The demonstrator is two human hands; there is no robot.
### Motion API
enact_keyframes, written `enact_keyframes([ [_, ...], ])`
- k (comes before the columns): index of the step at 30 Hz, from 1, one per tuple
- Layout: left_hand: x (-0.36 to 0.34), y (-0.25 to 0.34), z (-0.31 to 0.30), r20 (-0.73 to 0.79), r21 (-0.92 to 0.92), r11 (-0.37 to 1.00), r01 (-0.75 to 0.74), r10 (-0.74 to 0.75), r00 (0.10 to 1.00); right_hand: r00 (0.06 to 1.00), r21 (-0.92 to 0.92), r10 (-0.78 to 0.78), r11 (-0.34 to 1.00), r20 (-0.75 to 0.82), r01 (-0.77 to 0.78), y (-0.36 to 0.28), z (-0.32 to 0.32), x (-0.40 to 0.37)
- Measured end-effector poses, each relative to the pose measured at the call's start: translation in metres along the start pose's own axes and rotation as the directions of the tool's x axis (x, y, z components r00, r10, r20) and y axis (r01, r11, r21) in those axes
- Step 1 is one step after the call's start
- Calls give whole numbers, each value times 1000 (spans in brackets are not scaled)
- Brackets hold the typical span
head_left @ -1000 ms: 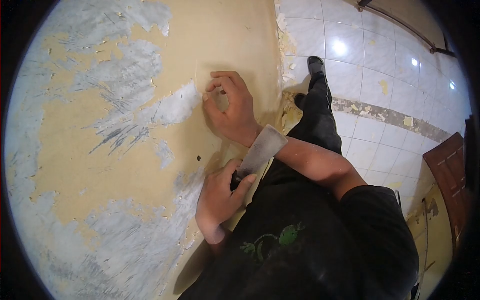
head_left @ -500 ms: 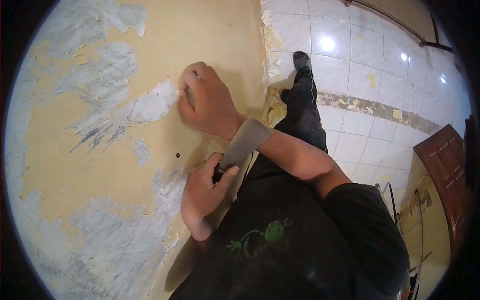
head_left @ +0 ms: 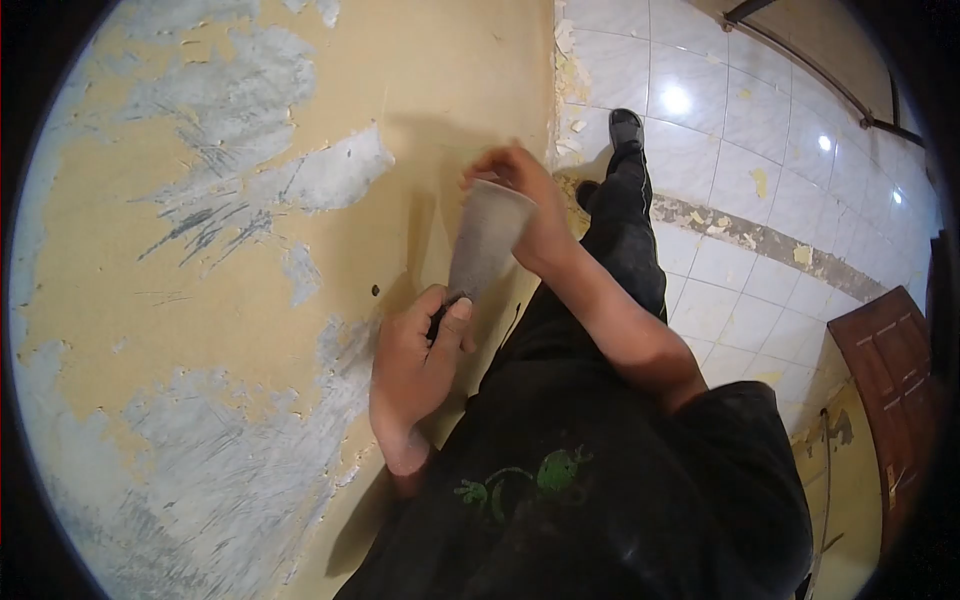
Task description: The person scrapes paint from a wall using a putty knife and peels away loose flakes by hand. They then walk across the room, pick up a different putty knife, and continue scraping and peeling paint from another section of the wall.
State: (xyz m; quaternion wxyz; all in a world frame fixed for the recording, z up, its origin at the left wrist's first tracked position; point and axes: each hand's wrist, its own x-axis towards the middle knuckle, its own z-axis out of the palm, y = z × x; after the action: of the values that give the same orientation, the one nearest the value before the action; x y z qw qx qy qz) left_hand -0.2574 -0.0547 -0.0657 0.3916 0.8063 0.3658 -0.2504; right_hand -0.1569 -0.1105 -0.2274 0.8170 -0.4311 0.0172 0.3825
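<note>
A scraper with a wide, dusty metal blade [head_left: 490, 235] is held by its dark handle in my left hand [head_left: 412, 360], fingers wrapped round it and blade pointing up. Just behind the blade's wide end is my right hand [head_left: 530, 205], its fingers bent, blurred and partly hidden, so whether it holds anything cannot be seen. Both hands are in front of a yellow painted wall [head_left: 350, 240], where grey patches [head_left: 345, 170] show between areas of peeling paint. A small dark hole [head_left: 375, 290] marks the wall near my left hand.
Paint flakes [head_left: 803, 254] lie on the white tiled floor [head_left: 700, 170] and its rough grey strip. My leg in dark trousers [head_left: 630, 230] stands beside the wall. A brown panelled door [head_left: 885, 370] is at the right, and a metal bar [head_left: 820, 75] crosses the upper right.
My right hand has come away from the wall and moved right, to the blade's end. The scraper has tilted more upright in my left hand. The view has shifted slightly.
</note>
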Motion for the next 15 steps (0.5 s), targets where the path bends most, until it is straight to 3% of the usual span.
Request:
enact_keyframes([
  [1,2,-4,5,-48,-203,977,57,-68,997,978,288,205,939,-25,-189,-15,-3,-15],
  [2,2,-8,7,-80,-401,910,105,-149,986,912,551,409,759,11,-347,-27,0,-28],
  [3,2,-7,7,-86,-409,906,111,-159,984,908,546,417,757,20,-360,-37,7,-35],
  [5,6,-4,10,-46,-468,870,157,-202,978,940,180,338,923,43,-340,-54,20,-48],
  [6,6,-4,10,-40,-471,867,162,-204,978,944,60,329,942,26,-330,-57,28,-48],
  [9,7,-4,10,-37,-487,861,143,-184,982,973,36,223,974,52,-225,-42,38,-34],
  [12,8,-6,12,-99,-423,900,101,-157,983,970,107,221,967,98,-231,-23,46,-20],
  [13,9,-14,14,-168,-389,921,0,-72,983,970,110,223,966,99,-233,-21,45,-17],
  [14,10,-16,14,-233,-348,932,-100,17,972,947,195,300,928,113,-317,-22,45,-14],
  [15,9,-15,14,-232,-347,933,-100,18,973,919,275,370,877,134,-393,-23,45,-11],
])
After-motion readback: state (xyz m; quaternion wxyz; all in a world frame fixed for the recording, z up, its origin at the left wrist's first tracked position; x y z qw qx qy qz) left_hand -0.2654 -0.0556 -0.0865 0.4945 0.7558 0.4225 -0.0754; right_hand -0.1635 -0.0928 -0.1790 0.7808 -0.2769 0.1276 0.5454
